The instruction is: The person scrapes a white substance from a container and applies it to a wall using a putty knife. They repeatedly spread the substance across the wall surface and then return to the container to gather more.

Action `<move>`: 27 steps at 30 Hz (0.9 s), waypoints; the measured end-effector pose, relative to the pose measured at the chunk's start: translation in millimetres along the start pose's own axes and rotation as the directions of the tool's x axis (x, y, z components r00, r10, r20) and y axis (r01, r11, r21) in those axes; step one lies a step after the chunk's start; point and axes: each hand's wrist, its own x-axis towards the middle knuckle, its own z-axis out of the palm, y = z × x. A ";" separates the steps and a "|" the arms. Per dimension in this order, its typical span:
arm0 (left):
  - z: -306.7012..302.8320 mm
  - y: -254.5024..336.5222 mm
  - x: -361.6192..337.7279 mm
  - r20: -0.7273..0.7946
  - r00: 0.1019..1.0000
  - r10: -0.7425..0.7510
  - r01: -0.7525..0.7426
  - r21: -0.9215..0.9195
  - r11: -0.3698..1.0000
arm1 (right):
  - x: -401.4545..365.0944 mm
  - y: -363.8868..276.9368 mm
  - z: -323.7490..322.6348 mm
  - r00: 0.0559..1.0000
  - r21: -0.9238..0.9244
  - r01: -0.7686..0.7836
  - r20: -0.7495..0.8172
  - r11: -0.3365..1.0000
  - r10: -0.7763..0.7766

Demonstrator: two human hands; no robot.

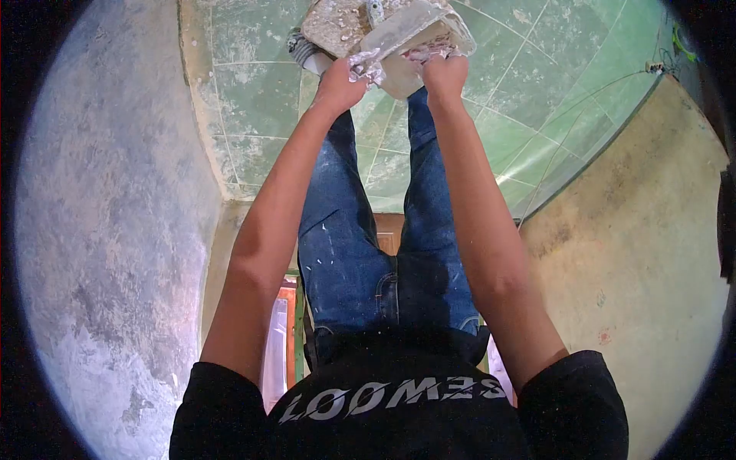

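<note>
My left hand (341,86) is closed on a crumpled white, smeared piece (366,67); whether it is plastic or cloth I cannot tell. Fingers curled, my right hand (445,74) grips the near edge of a whitish translucent container (399,29), perhaps a bag, with pinkish-white matter inside. The two hands are a short way apart at its near side. Behind and left of it lies a round, whitish crusted surface (331,29) with white lumps. A pale tool handle (374,11) stands over that surface, its far end cut off by the frame.
Green floor tiles (253,100) with white stains lie below. A blotchy grey wall (115,230) rises at left, a yellowish wall (629,253) at right. A thin cable (586,97) runs to a small socket block (654,67). A striped sock (300,47) shows beside the crusted surface.
</note>
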 end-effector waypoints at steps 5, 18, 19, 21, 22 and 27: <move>12.3 -15.9 5.8 -0.045 0.996 0.078 -0.080 -0.045 0.996 | -5.3 -14.6 -7.5 0.996 -0.164 -0.051 -0.074 0.985 0.040; 15.5 -3.0 -7.9 -0.026 0.991 0.131 -0.131 -0.028 0.991 | 21.0 -13.3 26.4 0.978 -0.195 -0.192 -0.119 0.962 0.171; 16.0 -6.6 -6.4 -0.027 0.991 0.127 -0.128 -0.028 0.991 | 25.8 -8.4 27.8 0.978 -0.197 -0.192 -0.116 0.961 0.172; 16.8 -12.7 -2.8 0.000 0.988 0.157 -0.157 0.061 0.986 | 34.6 0.8 31.7 0.988 -0.168 -0.150 -0.064 0.974 0.141; 16.4 -13.7 -1.9 0.001 0.988 0.156 -0.156 0.059 0.986 | 40.4 11.0 35.4 0.988 -0.170 -0.150 -0.064 0.974 0.141; 7.2 -9.0 0.2 -0.077 0.993 0.092 -0.091 0.020 0.996 | 49.2 22.6 38.6 0.999 0.023 -0.042 -0.005 0.999 0.042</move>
